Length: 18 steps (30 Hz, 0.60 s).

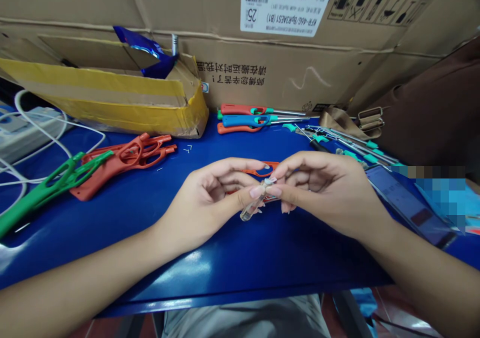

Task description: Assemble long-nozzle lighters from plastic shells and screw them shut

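Clear tube (pixel 249 210) pinched by left hand (pixel 210 193) fingertips, right hand (pixel 326 190) fingers closed at its whitish top, lower end protruding

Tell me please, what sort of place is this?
Probably a small workshop or makeshift assembly corner: loose red plastic handle shells and thin metal rods with green ends lie on a glossy blue tabletop.

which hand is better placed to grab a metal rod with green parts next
Probably the right hand: the metal rods lie just beyond it, while the left hand is farther off and pinches the clear tube.
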Tool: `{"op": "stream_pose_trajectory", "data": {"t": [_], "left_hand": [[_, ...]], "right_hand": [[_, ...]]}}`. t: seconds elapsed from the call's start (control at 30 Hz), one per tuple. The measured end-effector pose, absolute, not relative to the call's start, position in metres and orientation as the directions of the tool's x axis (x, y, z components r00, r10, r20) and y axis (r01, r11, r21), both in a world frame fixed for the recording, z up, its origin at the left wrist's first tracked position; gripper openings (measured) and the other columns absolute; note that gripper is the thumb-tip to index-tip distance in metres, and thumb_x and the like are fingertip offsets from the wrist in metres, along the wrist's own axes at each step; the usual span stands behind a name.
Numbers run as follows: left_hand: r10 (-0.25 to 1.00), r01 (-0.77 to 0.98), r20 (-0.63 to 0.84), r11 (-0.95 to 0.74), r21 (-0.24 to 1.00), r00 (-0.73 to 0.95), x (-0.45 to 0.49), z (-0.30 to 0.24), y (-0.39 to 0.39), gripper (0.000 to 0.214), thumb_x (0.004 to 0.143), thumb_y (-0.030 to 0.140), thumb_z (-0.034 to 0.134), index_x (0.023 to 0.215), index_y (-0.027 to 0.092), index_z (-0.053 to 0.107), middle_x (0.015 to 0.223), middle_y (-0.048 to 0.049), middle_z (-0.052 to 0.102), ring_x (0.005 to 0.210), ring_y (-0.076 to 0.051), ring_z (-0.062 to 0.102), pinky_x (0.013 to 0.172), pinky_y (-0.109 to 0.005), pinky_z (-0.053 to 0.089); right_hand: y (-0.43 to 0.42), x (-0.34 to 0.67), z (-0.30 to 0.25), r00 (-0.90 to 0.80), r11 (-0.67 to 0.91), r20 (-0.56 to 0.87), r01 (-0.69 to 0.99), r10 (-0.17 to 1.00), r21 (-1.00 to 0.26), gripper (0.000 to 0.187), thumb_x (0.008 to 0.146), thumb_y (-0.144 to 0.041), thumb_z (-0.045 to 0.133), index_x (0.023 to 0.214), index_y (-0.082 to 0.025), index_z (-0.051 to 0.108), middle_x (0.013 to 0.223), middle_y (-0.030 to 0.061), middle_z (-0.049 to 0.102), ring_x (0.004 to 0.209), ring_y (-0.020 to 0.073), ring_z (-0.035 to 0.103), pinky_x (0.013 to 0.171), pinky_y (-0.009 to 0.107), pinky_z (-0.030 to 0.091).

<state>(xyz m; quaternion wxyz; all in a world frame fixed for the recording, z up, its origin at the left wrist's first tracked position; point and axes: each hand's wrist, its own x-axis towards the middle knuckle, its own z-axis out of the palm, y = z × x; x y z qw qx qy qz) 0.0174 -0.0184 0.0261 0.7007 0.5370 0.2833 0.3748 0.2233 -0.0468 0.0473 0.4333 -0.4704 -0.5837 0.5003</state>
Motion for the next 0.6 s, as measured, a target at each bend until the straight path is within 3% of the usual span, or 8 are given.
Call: {"op": "stream_pose_trajectory", "data": {"t": [0.37, 0.6], "left_hand": [[0.848, -0.18, 0.038, 0.069, 0.981, 0.528, 0.018, 0.0268, -0.021, 0.032, 0.082, 0.018, 0.083, 0.112, 0.016, 0.07, 0.084, -0.0015, 0.078, 0.068, -0.011, 0.071, 0.063, -0.018, 0.06], [0.846, -0.167, 0.058, 0.037, 0.985, 0.529, 0.018, 0.0268, -0.0206, 0.032, 0.083, 0.017, 0.082, 0.113, 0.016, 0.072, 0.087, -0.0026, 0.079, 0.072, -0.011, 0.073, 0.063, -0.017, 0.061]], "right_hand": [[-0.046, 0.2267, 0.0463, -0.279, -0.149, -0.144, 0.004, 0.949, -0.989, 0.031, 0.071, -0.031, 0.092, 0.088, -0.019, 0.069, 0.061, -0.0027, 0.07, 0.053, 0.0115, 0.067, 0.052, 0.021, 0.057], [-0.0438, 0.2279, 0.0461, -0.315, -0.156, -0.156, 0.025, 0.936, -0.987, 0.031, 0.075, -0.034, 0.089, 0.089, -0.018, 0.067, 0.062, -0.0021, 0.07, 0.055, 0.0117, 0.068, 0.052, 0.02, 0.057]]}}
